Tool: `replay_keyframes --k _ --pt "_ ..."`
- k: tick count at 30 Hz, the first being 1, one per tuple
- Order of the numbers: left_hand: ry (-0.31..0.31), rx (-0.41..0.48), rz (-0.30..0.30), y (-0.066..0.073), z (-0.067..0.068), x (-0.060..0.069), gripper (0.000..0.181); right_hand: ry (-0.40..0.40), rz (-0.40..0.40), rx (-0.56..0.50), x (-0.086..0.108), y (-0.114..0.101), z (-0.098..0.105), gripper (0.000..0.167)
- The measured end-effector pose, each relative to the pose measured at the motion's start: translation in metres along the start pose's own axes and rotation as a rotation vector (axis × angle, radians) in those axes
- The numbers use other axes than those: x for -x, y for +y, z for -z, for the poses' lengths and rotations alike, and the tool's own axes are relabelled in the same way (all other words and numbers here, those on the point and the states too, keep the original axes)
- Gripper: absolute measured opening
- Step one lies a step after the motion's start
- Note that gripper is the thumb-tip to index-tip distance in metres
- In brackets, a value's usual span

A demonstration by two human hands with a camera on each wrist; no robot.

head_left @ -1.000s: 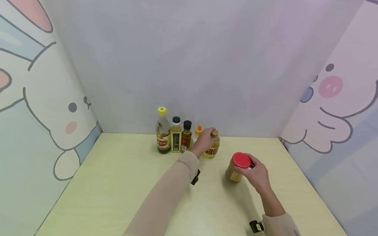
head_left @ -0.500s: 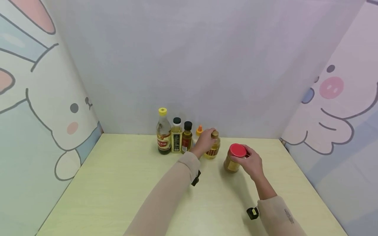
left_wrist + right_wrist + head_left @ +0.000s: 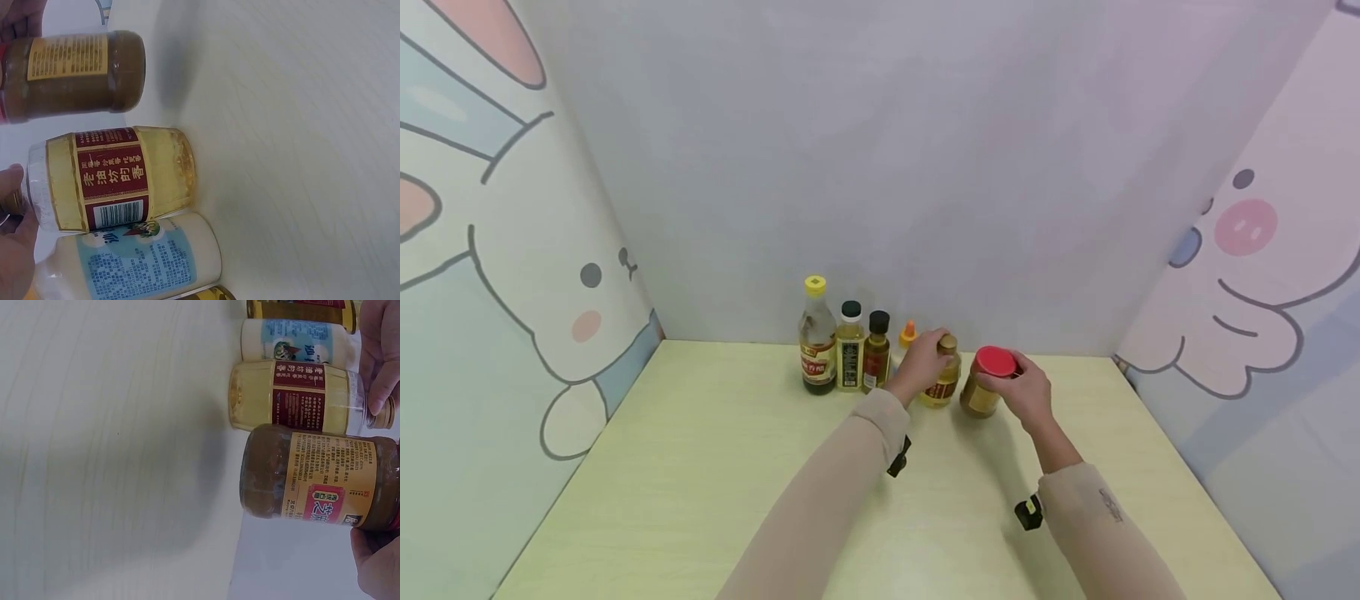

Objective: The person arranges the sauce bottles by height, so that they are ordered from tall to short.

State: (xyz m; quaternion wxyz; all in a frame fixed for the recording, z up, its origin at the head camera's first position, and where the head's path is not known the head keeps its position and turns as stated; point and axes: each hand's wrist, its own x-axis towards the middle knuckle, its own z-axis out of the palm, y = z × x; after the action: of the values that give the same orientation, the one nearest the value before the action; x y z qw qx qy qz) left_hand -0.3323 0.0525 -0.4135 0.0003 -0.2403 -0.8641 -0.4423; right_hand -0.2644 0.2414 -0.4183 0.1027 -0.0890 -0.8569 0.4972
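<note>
My left hand pinches the neck, near the gold cap, of a small bottle of yellow oil, which stands upright at the back of the table. My right hand grips a red-lidded jar of brown sesame paste near its top. This jar is just right of the oil bottle; in the left wrist view its base hangs a little above the tabletop, over its shadow. A white squeeze bottle with a blue label and orange cap stands at the oil bottle's left, partly hidden by my left hand in the head view.
Further left in the row stand a dark bottle with a black cap, a pale oil bottle and a taller yellow-capped bottle. Behind them rises a grey wall. The pale table stretches toward me.
My right hand has carried the sesame paste jar back and left, closer to the oil bottle. My left hand has stayed on the oil bottle.
</note>
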Motion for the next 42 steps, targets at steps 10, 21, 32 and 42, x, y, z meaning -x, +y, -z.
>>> replay_keyframes --k 10,21,32,42 --pt "0.008 -0.007 0.010 -0.003 -0.003 -0.002 0.032 0.014 -0.020 0.003 -0.015 0.001 -0.008 0.080" --pt "0.018 0.062 0.051 0.000 -0.005 0.002 0.046 0.034 -0.037 -0.019 -0.020 0.007 -0.015 0.077" --pt "0.032 0.044 0.043 0.003 -0.005 0.004 0.048 0.034 -0.031 0.000 -0.022 0.010 -0.017 0.076" --pt "0.030 0.046 0.051 0.001 -0.004 0.004 0.050 0.002 -0.058 0.007 -0.021 0.006 -0.021 0.081"
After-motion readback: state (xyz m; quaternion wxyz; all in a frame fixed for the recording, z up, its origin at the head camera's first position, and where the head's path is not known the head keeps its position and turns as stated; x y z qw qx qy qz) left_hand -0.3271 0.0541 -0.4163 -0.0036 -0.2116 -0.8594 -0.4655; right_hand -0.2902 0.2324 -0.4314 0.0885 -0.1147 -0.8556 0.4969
